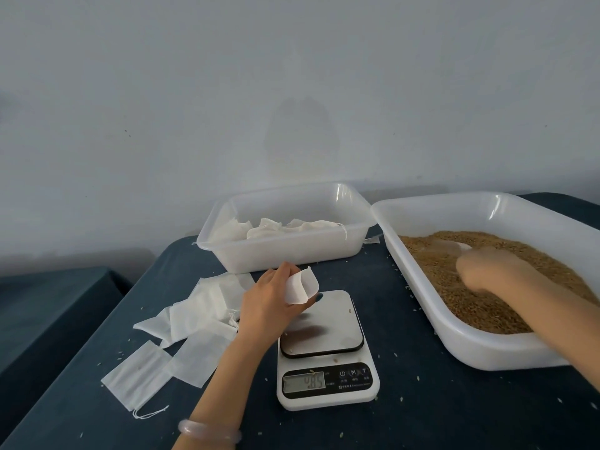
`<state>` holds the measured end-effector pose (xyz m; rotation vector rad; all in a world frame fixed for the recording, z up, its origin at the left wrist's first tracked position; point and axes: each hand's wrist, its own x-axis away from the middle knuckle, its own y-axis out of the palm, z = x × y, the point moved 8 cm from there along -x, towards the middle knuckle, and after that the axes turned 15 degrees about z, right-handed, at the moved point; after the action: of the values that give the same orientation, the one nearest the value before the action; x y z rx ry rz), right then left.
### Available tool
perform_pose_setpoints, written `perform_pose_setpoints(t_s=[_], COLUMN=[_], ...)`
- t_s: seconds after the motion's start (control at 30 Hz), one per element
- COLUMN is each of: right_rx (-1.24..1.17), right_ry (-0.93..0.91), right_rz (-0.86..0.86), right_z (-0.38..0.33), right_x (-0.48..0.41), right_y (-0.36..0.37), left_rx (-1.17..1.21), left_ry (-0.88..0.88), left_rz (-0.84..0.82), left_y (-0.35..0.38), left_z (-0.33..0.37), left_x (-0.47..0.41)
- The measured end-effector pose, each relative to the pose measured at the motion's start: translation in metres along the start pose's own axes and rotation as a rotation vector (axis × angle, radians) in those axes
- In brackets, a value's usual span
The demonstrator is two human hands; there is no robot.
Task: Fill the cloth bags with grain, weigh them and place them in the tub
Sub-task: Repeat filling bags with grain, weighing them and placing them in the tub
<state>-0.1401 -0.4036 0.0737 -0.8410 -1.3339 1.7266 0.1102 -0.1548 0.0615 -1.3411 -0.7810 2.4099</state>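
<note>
Filling tray [425,297], grain [480,306], tub [292,254] holding bags [276,228]

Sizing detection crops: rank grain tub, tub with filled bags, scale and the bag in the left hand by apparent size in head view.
1. grain tub, though it sits nearer the camera, so its lead is unsure
2. bag tub
3. scale
4. cloth bag in the left hand

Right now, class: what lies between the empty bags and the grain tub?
The scale; the left hand holds a bag just over it. The head view shows this.
</note>
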Motion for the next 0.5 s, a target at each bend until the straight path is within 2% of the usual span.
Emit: perform_pose_setpoints(t_s=[0.07, 0.17, 0.27, 0.37, 0.5], right_rx=[-0.078, -0.32, -0.549, -0.673, -0.783], right_ry=[-0.071, -0.112, -0.016, 0.069, 0.133], right_rz=[-0.04, -0.063, -0.043, -0.081, -0.033], right_z=[-0.012, -0.029, -0.025, -0.016, -0.002], right_x=[0.002, 0.0, -0.004, -0.007, -0.016], right_y=[0.005, 0.01, 0.006, 0.001, 0.0], left_rx=[0.002, 0.001, -0.002, 0.013, 0.076], left_ry=[0.005, 0.01, 0.012, -0.009, -0.105], left_rz=[-0.009, -0.009, -0.012, -0.014, -0.04], left_y=[0.0, -0.001, 0.0, 0.0, -0.001], left_z=[0.001, 0.001, 0.001, 0.002, -0.001], left_x=[0.0, -0.001, -0.001, -0.001, -0.001])
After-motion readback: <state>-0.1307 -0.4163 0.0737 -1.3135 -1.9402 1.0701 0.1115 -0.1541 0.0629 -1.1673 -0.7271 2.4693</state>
